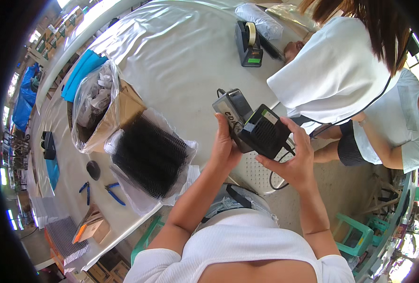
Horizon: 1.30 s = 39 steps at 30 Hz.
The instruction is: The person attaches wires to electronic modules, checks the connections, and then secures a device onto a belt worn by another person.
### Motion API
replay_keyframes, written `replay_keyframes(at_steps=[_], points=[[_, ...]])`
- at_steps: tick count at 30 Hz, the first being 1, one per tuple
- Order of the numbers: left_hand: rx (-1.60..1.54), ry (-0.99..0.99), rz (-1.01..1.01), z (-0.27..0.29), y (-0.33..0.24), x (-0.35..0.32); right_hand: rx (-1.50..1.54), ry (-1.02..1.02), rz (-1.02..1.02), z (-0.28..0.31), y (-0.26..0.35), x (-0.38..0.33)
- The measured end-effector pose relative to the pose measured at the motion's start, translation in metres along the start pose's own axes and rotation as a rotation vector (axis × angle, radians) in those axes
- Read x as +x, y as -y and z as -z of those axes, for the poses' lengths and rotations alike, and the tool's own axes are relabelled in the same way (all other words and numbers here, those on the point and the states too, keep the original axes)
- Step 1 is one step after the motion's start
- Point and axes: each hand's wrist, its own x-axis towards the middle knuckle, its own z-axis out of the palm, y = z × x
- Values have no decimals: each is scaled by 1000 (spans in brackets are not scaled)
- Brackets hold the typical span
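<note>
Above the table's near edge, my left hand is closed around a grey-and-black box with a pale strip bearing handwriting and a short cord loop at its top. My right hand grips a black vented box between thumb and fingers. The two boxes are side by side and touch or overlap. A black cable hangs from the vented box near my right hand. Left of my left forearm, a stack of black bristly strips rests on clear plastic wrap on the table.
A plastic-lined cardboard box stands at left, with blue cloth behind it. Blue-handled pliers and a dark rounded object lie nearer. A tape dispenser is at the back. Another person's white sleeve is at right, above a perforated seat.
</note>
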Motion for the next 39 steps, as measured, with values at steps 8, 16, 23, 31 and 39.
replay_keyframes(at_steps=[8,16,23,31,39], points=[[33,125,-81,7,2,-5,12,-85,-39,-16,6,-4],[-44,92,-62,25,1,10,-14,-6,-32,-37,2,-2],[44,-177,-138,52,-4,31,-8,77,-33,-69,-31,-13],[332,-478,-234,56,-9,33,60,115,-67,-83,-66,-24],[473,-594,-164,75,-19,31,65,182,-54,-86,-73,-13]])
